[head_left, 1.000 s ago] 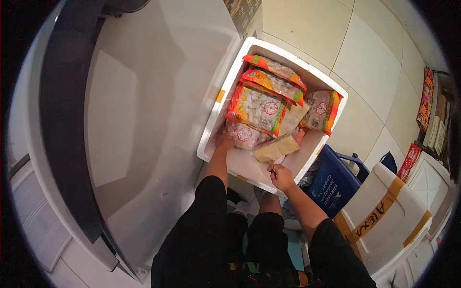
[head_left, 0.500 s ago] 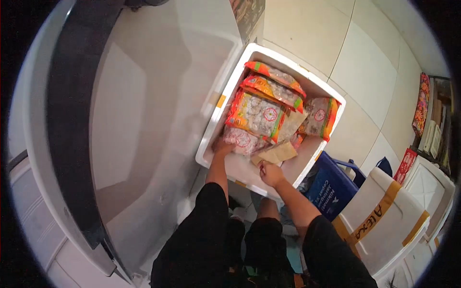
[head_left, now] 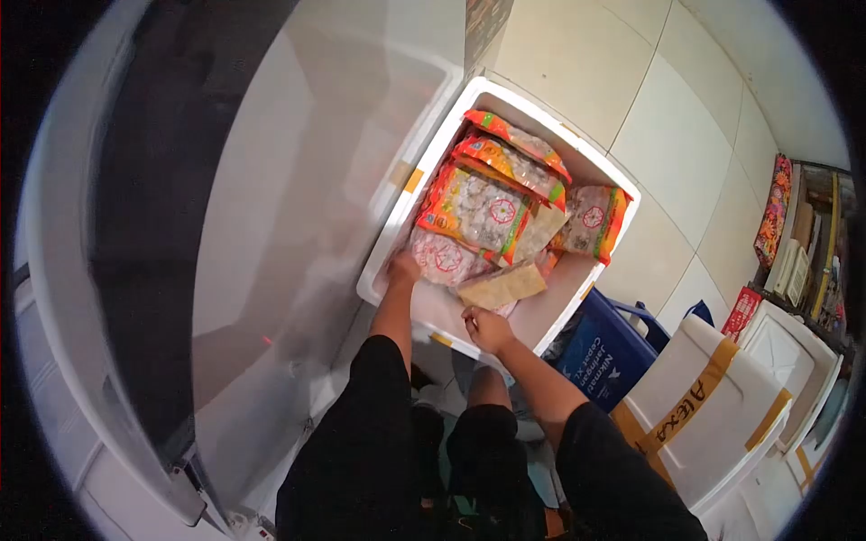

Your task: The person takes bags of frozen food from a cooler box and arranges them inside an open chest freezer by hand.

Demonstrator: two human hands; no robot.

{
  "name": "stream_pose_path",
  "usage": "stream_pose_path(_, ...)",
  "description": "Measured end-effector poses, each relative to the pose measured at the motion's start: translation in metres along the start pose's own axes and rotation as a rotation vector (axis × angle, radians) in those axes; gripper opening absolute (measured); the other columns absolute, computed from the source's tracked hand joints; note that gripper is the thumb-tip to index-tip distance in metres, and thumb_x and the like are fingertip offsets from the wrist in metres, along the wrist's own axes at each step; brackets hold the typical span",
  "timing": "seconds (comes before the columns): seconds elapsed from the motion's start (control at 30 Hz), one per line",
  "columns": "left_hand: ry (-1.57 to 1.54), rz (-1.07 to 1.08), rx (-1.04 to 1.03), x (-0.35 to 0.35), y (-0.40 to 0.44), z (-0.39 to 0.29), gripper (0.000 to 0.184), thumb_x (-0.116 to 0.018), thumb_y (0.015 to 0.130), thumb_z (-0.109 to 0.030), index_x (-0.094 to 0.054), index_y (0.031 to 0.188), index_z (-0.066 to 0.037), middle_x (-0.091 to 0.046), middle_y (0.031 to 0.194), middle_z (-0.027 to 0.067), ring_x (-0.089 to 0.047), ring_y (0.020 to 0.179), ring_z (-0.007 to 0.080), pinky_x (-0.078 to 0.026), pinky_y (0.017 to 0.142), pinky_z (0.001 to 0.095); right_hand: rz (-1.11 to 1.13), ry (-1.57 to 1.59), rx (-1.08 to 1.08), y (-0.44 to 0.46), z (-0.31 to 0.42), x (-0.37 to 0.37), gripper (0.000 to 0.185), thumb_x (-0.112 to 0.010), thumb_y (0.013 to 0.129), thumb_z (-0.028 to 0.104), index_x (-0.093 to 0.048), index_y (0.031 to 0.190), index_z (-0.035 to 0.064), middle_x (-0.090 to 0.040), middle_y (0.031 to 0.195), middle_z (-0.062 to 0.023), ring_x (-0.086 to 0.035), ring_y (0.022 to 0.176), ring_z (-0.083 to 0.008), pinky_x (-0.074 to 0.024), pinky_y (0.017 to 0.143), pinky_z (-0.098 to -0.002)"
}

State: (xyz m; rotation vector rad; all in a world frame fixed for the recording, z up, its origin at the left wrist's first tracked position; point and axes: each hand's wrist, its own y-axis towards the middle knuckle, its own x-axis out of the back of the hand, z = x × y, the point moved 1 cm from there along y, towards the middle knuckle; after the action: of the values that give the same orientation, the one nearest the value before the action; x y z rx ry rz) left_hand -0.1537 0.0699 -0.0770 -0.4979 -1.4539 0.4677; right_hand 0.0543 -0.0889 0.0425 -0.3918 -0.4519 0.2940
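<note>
A white foam box (head_left: 557, 126) holds several orange-and-clear plastic bags (head_left: 478, 212) of pale, lumpy food. My left hand (head_left: 404, 268) is inside its lower left corner, beside a clear bag with a red round print (head_left: 442, 258); its fingertips are hard to make out. Near the front wall, my right hand (head_left: 488, 330) has curled fingers just below a brown, paper-like slab (head_left: 503, 287). What those fingers hold, if anything, is hidden. Another bag (head_left: 592, 219) leans at the box's right side.
Left of the box stands a large white appliance-like surface (head_left: 280, 207). To the right are a blue bag (head_left: 606, 352) with white lettering and a taped white foam box (head_left: 708, 406). Tiled floor (head_left: 672, 153) lies beyond, with shelved items (head_left: 812, 243) at far right.
My left hand has drawn back left from the clear bag toward the box wall. My right hand stays near the brown slab, which now sits at a different tilt. The view has shifted slightly.
</note>
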Motion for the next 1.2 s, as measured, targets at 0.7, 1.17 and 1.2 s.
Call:
stream_pose_path(0.7, -0.409, -0.049, -0.595, 0.035, -0.092, -0.025, 0.015, -0.044, 0.074, -0.009, -0.055, 0.073, 0.001, -0.056, 0.075, 0.0219, -0.053, 0.072, 0.0372, -0.043, 0.067, 0.0426, -0.195, 0.4, -0.547, 0.125, 0.007, -0.032, 0.073, -0.067, 0.059, 0.041, -0.041, 0.097, -0.015, -0.054, 0.089, -0.0258, -0.054, 0.087, -0.0329, -0.0416, 0.077, -0.0352)
stream_pose_path(1.17, -0.472, 0.149, -0.674, 0.052, -0.144, -0.078, 0.008, -0.046, 0.072, -0.007, -0.048, 0.069, 0.0, -0.051, 0.067, 0.022, -0.051, 0.065, 0.0387, -0.041, 0.057, 0.0424, -0.574, 0.375, -0.584, 0.087, -0.03, -0.012, 0.038, -0.069, 0.052, 0.031, -0.061, 0.075, 0.0017, -0.061, 0.072, -0.0152, -0.059, 0.069, -0.0278, -0.046, 0.065, -0.0353)
stream_pose_path(1.2, -0.462, 0.139, -0.676, 0.05, -0.143, -0.078, 0.007, -0.046, 0.071, -0.007, -0.049, 0.069, 0.0, -0.051, 0.067, 0.022, -0.051, 0.065, 0.0387, -0.041, 0.057, 0.0426, -0.642, 0.39, -0.587, 0.086, -0.029, -0.012, 0.035, -0.068, 0.053, 0.032, -0.061, 0.07, 0.0017, -0.06, 0.067, -0.0147, -0.06, 0.065, -0.028, -0.0464, 0.062, -0.0352)
